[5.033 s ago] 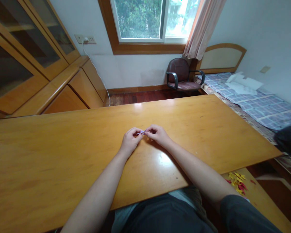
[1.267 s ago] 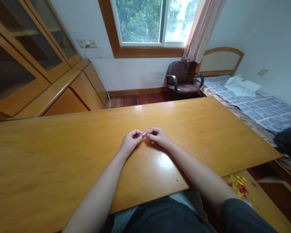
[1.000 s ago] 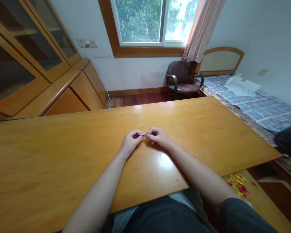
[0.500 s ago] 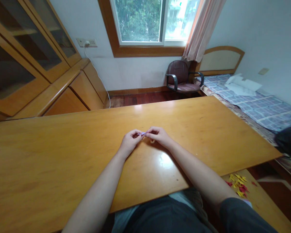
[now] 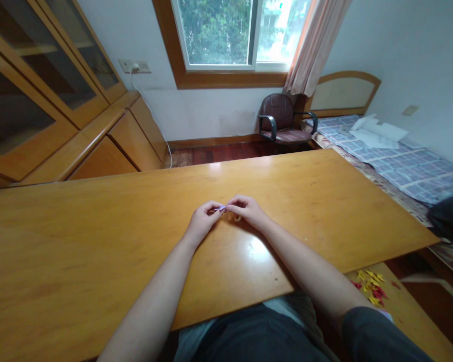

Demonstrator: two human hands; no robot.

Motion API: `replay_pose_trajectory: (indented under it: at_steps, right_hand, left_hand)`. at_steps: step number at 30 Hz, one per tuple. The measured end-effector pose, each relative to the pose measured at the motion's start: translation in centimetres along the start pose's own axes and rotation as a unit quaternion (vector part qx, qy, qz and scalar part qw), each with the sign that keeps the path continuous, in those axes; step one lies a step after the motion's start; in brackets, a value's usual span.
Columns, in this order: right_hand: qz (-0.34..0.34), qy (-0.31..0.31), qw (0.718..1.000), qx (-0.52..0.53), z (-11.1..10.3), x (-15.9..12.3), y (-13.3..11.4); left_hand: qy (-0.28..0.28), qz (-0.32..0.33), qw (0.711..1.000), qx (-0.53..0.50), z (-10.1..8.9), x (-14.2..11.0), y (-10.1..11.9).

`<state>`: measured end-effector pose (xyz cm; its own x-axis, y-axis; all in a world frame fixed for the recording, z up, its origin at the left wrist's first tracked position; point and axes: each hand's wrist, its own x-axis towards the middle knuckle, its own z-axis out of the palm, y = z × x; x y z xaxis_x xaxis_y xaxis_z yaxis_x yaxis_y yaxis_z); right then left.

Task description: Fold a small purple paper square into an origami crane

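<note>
Between my two hands is a small folded piece of purple paper point(image 5: 221, 208), just above the wooden table point(image 5: 109, 241). My left hand point(image 5: 204, 219) pinches its left part between thumb and fingers. From the other side, my right hand point(image 5: 246, 208) has thumb and forefinger closed on the paper's right end. The fingertips of both hands nearly meet and cover much of the paper, so its exact shape is hard to make out. Both forearms rest over the near part of the tabletop.
Several yellow and red folded paper pieces point(image 5: 372, 286) lie on a lower wooden surface point(image 5: 411, 322) at the right. Beyond the table stand an armchair point(image 5: 281, 120) and a bed point(image 5: 396, 156). A glass-door cabinet point(image 5: 60, 100) lines the left wall.
My right fingers have shifted slightly and cover more of the paper's right end. My left hand keeps its pinch almost unmoved.
</note>
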<state>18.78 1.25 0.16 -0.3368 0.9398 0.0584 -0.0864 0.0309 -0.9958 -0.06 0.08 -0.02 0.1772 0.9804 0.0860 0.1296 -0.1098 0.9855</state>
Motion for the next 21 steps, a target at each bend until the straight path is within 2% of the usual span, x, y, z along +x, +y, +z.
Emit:
replay_pose_trajectory:
  at_steps: [14, 21]
  right_hand:
    - [0.018, -0.018, 0.999, 0.031, -0.81, 0.27, -0.32]
    - [0.02, 0.001, 0.999, 0.051, -0.49, 0.36, -0.37]
  left_hand:
    - [-0.015, 0.078, 0.993, 0.087, 0.11, -0.31, 0.04]
    - [-0.007, 0.11, 0.989, 0.102, 0.14, -0.47, 0.63]
